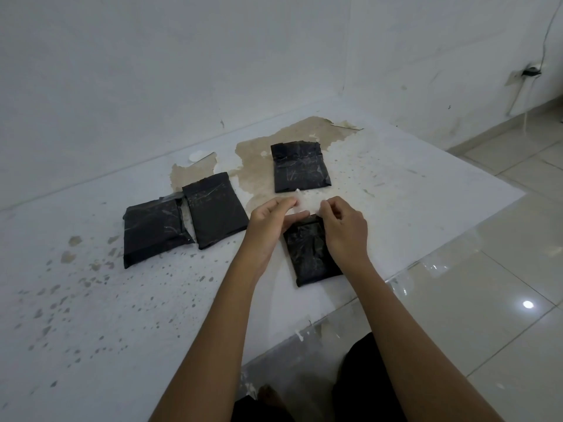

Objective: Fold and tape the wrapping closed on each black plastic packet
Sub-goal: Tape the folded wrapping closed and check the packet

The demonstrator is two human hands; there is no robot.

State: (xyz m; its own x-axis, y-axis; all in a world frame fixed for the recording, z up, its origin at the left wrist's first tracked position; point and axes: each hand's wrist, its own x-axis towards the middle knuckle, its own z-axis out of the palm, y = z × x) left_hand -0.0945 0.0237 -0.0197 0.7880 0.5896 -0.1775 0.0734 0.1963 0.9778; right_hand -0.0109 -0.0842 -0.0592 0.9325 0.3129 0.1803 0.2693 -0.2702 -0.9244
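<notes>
Several black plastic packets lie on a worn white table [91,300]. The nearest packet [310,257] lies between my hands, its far end partly covered by them. My left hand [271,220] and my right hand [344,223] each pinch one end of a clear strip of tape [301,204], stretched just above that packet's far edge. Another packet [300,167] lies flat beyond the tape. Two more packets [214,208] [152,231] sit side by side to the left, touching.
The table's top is peeled to brown near the back [259,159] and speckled on the left. A white wall rises behind it. The table's right edge drops to a glossy tiled floor [487,284]. A small white disc [198,155] lies near the wall.
</notes>
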